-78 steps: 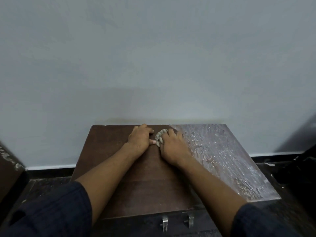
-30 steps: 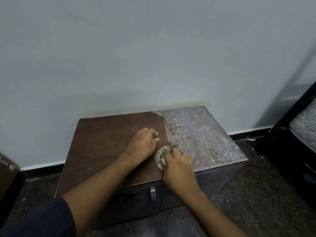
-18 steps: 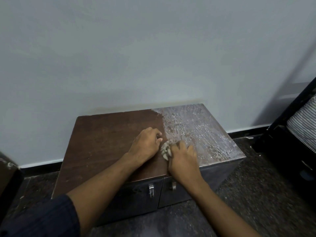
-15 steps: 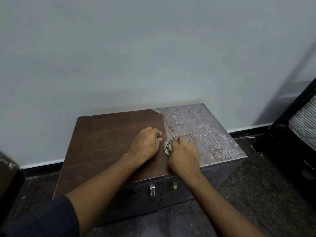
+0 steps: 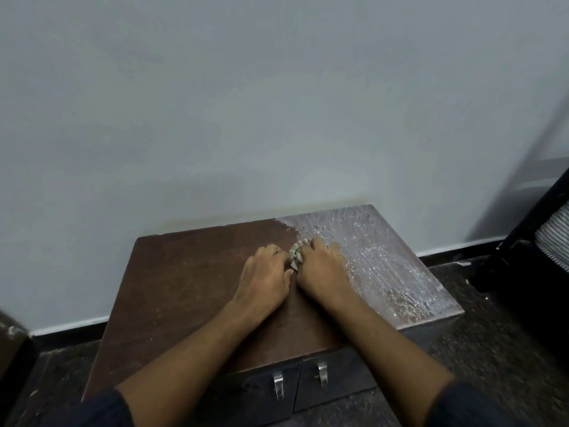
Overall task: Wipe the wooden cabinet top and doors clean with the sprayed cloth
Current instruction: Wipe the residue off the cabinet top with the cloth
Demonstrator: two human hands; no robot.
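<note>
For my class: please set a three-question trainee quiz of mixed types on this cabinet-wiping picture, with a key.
1. True or false: the left hand holds the cloth.
2. Which side of the cabinet top carries the whitish wet smear? A) the person's left B) the person's right
3. Fill in: two metal ____ show on the doors below.

Key:
1. False; the right hand grips it.
2. B
3. handles
</note>
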